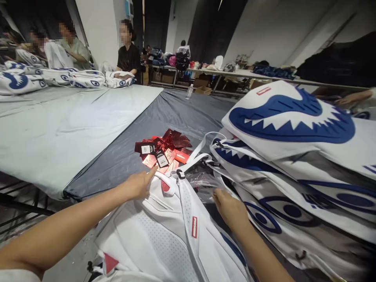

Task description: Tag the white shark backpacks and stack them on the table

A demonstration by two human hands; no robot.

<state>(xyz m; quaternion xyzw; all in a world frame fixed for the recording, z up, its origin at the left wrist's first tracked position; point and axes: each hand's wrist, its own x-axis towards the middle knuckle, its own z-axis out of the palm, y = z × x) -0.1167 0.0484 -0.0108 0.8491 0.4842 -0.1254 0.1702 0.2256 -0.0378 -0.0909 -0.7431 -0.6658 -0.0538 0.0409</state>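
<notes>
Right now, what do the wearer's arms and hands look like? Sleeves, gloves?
Left hand and right hand are bare: no gloves, rings or watch visible. Forearms uncovered. What looks like a white sleeve edge shows at the left upper arm; no right sleeve in view.

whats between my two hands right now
The top of the white backpack, its shoulder strap running down the middle, with crumpled clear plastic by the right hand. Seen in the head view.
</notes>
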